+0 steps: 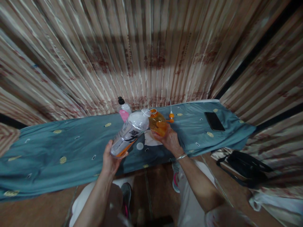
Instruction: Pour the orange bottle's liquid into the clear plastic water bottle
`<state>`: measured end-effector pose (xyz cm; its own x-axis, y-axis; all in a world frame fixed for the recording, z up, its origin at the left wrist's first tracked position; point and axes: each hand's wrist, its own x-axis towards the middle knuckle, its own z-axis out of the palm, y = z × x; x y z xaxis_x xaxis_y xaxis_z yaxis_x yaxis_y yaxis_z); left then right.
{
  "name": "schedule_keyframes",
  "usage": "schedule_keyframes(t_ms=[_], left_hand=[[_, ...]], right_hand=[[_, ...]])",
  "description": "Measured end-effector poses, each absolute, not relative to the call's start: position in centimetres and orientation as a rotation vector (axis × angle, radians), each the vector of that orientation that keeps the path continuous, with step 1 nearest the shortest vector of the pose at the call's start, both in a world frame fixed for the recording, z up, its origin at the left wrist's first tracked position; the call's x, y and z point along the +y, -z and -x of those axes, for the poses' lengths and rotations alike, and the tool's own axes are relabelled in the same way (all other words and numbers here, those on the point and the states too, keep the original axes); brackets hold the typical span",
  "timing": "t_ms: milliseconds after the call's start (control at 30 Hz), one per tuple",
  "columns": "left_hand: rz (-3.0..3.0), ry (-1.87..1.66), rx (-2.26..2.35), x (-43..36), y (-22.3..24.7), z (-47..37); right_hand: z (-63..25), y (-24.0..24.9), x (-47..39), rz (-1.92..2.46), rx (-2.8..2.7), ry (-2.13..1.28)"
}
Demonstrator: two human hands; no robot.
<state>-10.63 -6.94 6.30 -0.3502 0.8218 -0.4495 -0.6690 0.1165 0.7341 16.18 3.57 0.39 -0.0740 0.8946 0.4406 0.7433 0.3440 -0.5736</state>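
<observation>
My left hand (112,159) is closed around the lower part of a large clear bottle (129,134) with a silver and orange label. That bottle tilts to the right, its mouth at the open neck of an orange bottle (158,123). Around the orange bottle's lower body my right hand (169,138) is wrapped. Whether liquid is flowing between them I cannot tell. A round white cap (139,146) lies on the cloth below the bottles, beside a pale tissue-like piece (152,140). An orange pump top (171,117) with a clear tube is just right of the orange bottle.
A bottle with a black top and pink label (124,112) stands behind the large bottle. On the blue-green cloth (80,148) at the right lies a black phone (214,121). A black bag (246,167) is on the floor at right. Striped curtains (151,53) hang behind.
</observation>
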Motion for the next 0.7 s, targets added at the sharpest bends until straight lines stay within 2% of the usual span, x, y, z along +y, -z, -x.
schedule_keyframes(t_ms=[700], left_hand=[[-0.370, -1.659, 1.164, -7.8, -7.8, 11.1]], right_hand=[[-16.3, -0.8, 3.5, 1.468, -1.842, -0.282]])
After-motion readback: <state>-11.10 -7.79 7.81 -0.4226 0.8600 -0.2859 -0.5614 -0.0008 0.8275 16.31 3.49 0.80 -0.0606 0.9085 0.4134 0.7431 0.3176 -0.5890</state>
